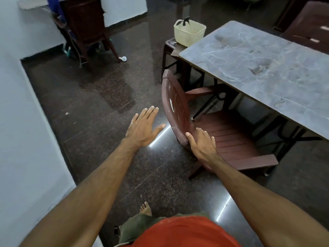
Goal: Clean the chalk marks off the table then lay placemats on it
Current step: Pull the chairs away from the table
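Note:
A grey table [267, 72] fills the upper right, its top covered in white chalk scribbles [229, 52] and darker smudges. A brown plastic chair [179, 107] is tucked under its near edge. My right hand [201, 143] rests on the chair's backrest rim, thumb over the edge and fingers on the inner side. My left hand [142, 127] hovers flat and spread above the dark floor, left of the chair, holding nothing. No placemats or cloth show.
A cream woven basket [189, 32] sits on a dark stool [170, 49] at the table's far corner. Another brown chair [85, 24] with a person on it stands at the back left. A white wall [21, 122] runs along the left. My bare foot [146, 208] stands on polished floor.

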A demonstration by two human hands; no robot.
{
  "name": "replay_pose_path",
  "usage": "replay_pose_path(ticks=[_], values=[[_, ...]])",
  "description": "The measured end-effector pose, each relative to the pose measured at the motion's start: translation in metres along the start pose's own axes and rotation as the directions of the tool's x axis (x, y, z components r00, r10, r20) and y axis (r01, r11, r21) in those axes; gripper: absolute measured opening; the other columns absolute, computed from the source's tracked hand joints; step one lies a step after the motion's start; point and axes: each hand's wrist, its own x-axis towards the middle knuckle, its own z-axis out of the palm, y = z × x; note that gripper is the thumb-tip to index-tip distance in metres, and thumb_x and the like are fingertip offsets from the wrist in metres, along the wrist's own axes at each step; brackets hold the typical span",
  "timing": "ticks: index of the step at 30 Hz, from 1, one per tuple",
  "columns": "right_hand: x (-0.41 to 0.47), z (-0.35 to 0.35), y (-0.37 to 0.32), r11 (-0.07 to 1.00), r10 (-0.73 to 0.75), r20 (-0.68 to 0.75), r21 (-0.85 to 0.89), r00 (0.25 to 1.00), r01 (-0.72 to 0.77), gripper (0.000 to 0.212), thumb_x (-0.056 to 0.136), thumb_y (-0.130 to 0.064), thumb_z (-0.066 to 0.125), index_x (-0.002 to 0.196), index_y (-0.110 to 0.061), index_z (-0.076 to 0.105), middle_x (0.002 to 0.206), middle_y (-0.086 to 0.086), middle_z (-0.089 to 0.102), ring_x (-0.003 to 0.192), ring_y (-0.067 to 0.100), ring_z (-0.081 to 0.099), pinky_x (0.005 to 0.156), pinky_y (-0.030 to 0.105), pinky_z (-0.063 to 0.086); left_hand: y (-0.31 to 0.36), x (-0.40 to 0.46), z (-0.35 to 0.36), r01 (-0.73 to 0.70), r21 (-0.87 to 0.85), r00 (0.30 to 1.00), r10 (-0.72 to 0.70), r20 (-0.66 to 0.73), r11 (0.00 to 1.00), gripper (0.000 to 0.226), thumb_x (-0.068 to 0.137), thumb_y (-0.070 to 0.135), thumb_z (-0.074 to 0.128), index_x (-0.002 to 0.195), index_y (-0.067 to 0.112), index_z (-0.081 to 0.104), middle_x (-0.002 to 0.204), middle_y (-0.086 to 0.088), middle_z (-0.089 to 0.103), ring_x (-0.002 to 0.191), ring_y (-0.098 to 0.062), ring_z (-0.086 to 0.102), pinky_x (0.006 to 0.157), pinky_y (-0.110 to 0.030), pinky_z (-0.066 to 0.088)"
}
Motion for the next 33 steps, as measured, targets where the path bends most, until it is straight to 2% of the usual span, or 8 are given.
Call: replay_pose_path(ticks=[7, 14, 17, 20, 22, 25, 29, 33], values=[[0.0, 0.013, -0.022, 0.895, 0.343, 0.056, 0.284, 0.938, -0.344, 0.081, 0.096, -0.063, 0.042, 0.151, -0.004, 0.033, 0.155, 0.015, 0.038, 0.143, 0.03, 0.036, 0.117, 0.04, 0.029, -0.042, 0.041, -0.019, -0.19, 0.006, 0.981, 0.189, 0.049, 0.982, 0.076, 0.097, 0.065, 0.029, 0.159, 0.023, 0.011, 0.167, 0.004, 0.01, 0.154, -0.018, 0.007, 0.124, -0.046, 0.008], [-0.002, 0.022, -0.031, 0.717, 0.569, 0.098, 0.427, 0.816, -0.551, 0.079, 0.096, -0.061, 0.046, 0.149, -0.004, 0.036, 0.152, 0.014, 0.041, 0.138, 0.031, 0.041, 0.112, 0.04, 0.035, -0.062, 0.075, -0.018, -0.315, -0.025, 0.945, 0.316, 0.083, 0.949, 0.076, 0.097, 0.065, 0.03, 0.159, 0.022, 0.013, 0.166, 0.002, 0.012, 0.153, -0.02, 0.009, 0.122, -0.047, 0.009], [0.004, 0.027, -0.027, 0.654, 0.628, 0.112, 0.46, 0.77, -0.601, 0.072, 0.093, -0.06, 0.049, 0.138, -0.004, 0.049, 0.136, 0.012, 0.055, 0.126, 0.03, 0.051, 0.103, 0.04, 0.04, -0.061, 0.093, -0.017, -0.359, -0.048, 0.929, 0.362, 0.08, 0.932, 0.075, 0.098, 0.063, 0.032, 0.158, 0.022, 0.015, 0.166, 0.002, 0.014, 0.153, -0.021, 0.01, 0.122, -0.048, 0.01], [0.011, 0.032, -0.024, 0.573, 0.663, 0.153, 0.526, 0.733, -0.628, 0.044, 0.089, -0.06, 0.056, 0.101, -0.017, 0.054, 0.097, 0.004, 0.049, 0.1, 0.023, 0.048, 0.085, 0.036, 0.037, -0.059, 0.111, -0.016, -0.405, -0.059, 0.91, 0.409, 0.072, 0.912, 0.074, 0.098, 0.063, 0.033, 0.157, 0.022, 0.017, 0.165, 0.001, 0.016, 0.153, -0.022, 0.013, 0.121, -0.049, 0.012], [0.017, 0.034, -0.023, 0.502, 0.674, 0.191, 0.59, 0.713, -0.633, 0.041, 0.089, -0.055, 0.061, 0.098, -0.018, 0.047, 0.092, 0.006, 0.045, 0.089, 0.023, 0.047, 0.079, 0.036, 0.037, -0.059, 0.127, -0.015, -0.42, -0.063, 0.902, 0.424, 0.078, 0.905, 0.074, 0.098, 0.063, 0.033, 0.158, 0.022, 0.017, 0.166, 0.001, 0.016, 0.153, -0.022, 0.012, 0.122, -0.049, 0.012], [0.029, 0.035, -0.021, 0.429, 0.708, 0.222, 0.619, 0.67, -0.658, 0.039, 0.089, -0.047, 0.066, 0.092, -0.008, 0.06, 0.074, 0.008, 0.053, 0.064, 0.025, 0.052, 0.064, 0.035, 0.042, -0.057, 0.154, -0.014, -0.443, -0.055, 0.89, 0.447, 0.096, 0.895, 0.074, 0.098, 0.063, 0.033, 0.158, 0.022, 0.017, 0.166, 0.001, 0.015, 0.153, -0.021, 0.011, 0.122, -0.049, 0.011], [0.042, 0.039, -0.018, 0.34, 0.77, 0.266, 0.598, 0.58, -0.726, 0.048, 0.088, -0.041, 0.07, 0.111, 0.001, 0.067, 0.105, 0.015, 0.069, 0.094, 0.031, 0.067, 0.074, 0.036, 0.054, -0.054, 0.194, -0.015, -0.48, -0.013, 0.868, 0.478, 0.134, 0.877, 0.075, 0.098, 0.063, 0.03, 0.158, 0.02, 0.018, 0.166, 0.0, 0.014, 0.153, -0.021, 0.009, 0.122, -0.049, 0.009], [0.052, 0.045, -0.01, 0.252, 0.807, 0.309, 0.592, 0.504, -0.765, 0.05, 0.089, -0.04, 0.07, 0.113, 0.004, 0.068, 0.112, 0.017, 0.07, 0.102, 0.034, 0.067, 0.089, 0.042, 0.056, -0.045, 0.241, -0.017, -0.491, 0.06, 0.863, 0.476, 0.17, 0.869, 0.073, 0.098, 0.062, 0.029, 0.156, 0.017, 0.023, 0.166, -0.002, 0.015, 0.153, -0.023, 0.008, 0.122, -0.05, 0.006]])
